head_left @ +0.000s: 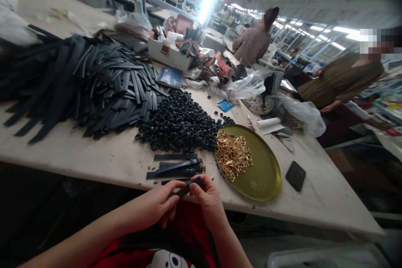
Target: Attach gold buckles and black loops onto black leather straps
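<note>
At the table's front edge, my left hand and my right hand both grip one short black strap. The fingers of each are closed, the left on its lower part and the right at its upper end. Whether a buckle is on that end I cannot make out. Just beyond my hands lie several black straps, some with gold-coloured metal at their right ends. Behind those is a heap of small black loops. On the right, gold-coloured buckles are piled on a round olive-gold tray.
A large pile of long black straps covers the left of the table. A dark phone lies right of the tray. Behind are a blue packet, a white box and plastic bags. Two people stand across the table.
</note>
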The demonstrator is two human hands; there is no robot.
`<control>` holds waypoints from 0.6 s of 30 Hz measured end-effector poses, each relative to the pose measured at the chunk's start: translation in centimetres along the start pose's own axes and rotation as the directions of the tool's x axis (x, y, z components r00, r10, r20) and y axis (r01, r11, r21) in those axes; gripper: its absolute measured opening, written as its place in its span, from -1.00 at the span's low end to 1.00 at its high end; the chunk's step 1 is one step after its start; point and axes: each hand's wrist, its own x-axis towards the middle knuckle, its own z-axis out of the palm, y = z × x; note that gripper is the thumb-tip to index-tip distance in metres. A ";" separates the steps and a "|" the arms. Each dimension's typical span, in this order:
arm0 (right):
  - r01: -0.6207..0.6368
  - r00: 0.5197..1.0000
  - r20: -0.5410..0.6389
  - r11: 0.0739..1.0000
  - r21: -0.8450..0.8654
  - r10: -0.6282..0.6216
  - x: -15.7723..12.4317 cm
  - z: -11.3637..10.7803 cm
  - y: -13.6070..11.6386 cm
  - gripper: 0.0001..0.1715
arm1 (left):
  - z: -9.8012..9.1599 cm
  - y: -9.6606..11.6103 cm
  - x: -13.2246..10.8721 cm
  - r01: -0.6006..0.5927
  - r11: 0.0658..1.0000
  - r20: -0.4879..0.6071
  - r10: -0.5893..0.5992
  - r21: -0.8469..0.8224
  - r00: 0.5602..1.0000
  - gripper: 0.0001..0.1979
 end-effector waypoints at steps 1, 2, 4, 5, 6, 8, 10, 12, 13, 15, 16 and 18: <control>0.004 1.000 -0.020 1.000 0.027 -0.004 0.2 0.2 0.2 -0.72 | 0.1 -0.1 0.2 0.006 0.999 -0.015 -0.006 -0.052 1.000 -0.58; 0.007 1.000 -0.027 0.998 0.057 -0.006 0.4 0.4 0.4 -0.67 | 0.1 -0.2 0.6 -0.004 0.996 -0.052 0.000 -0.089 0.999 -0.54; 0.030 0.999 -0.020 0.996 0.088 -0.028 0.7 0.6 0.8 -0.55 | 0.2 -0.5 1.4 -0.047 0.985 -0.135 0.024 -0.167 0.991 -0.51; 0.058 0.998 -0.019 0.997 0.050 -0.057 0.9 0.4 0.9 -0.50 | 0.2 -0.6 1.9 -0.059 0.976 -0.157 0.027 -0.209 0.987 -0.51; 0.100 0.995 -0.023 0.994 -0.042 -0.101 1.1 -0.1 0.9 -0.48 | 0.1 -0.7 2.4 -0.058 0.968 -0.162 0.018 -0.243 0.987 -0.51; 0.197 0.972 -0.049 0.914 -0.355 -0.228 1.8 -2.2 0.2 -0.56 | -0.1 -0.8 3.3 -0.040 0.957 -0.168 -0.009 -0.289 0.986 -0.56; 0.230 0.919 -0.078 0.685 -0.691 -0.387 2.9 -5.4 -1.1 -0.76 | -0.4 -0.7 4.1 -0.003 0.951 -0.170 -0.052 -0.308 0.984 -0.65; 0.146 0.860 -0.107 0.443 -0.885 -0.498 4.5 -8.8 -2.6 -0.79 | -0.5 -0.2 4.6 0.059 0.935 -0.159 -0.121 -0.349 0.980 -0.72; 0.078 0.853 -0.114 0.339 -0.938 -0.510 5.5 -10.3 -3.3 -0.76 | -0.4 0.1 4.9 0.089 0.921 -0.147 -0.155 -0.378 0.977 -0.73; -0.010 0.885 -0.108 0.214 -0.977 -0.453 7.4 -12.5 -4.3 -0.76 | -0.3 0.9 5.3 0.123 0.896 -0.121 -0.191 -0.426 0.974 -0.73; -0.031 0.901 -0.109 0.188 -0.982 -0.420 8.3 -13.1 -4.6 -0.78 | -0.1 1.3 5.4 0.127 0.890 -0.115 -0.195 -0.438 0.974 -0.72; -0.042 0.922 -0.110 0.186 -0.982 -0.372 9.7 -13.7 -4.8 -0.82 | 0.1 1.9 5.7 0.122 0.890 -0.102 -0.185 -0.440 0.977 -0.71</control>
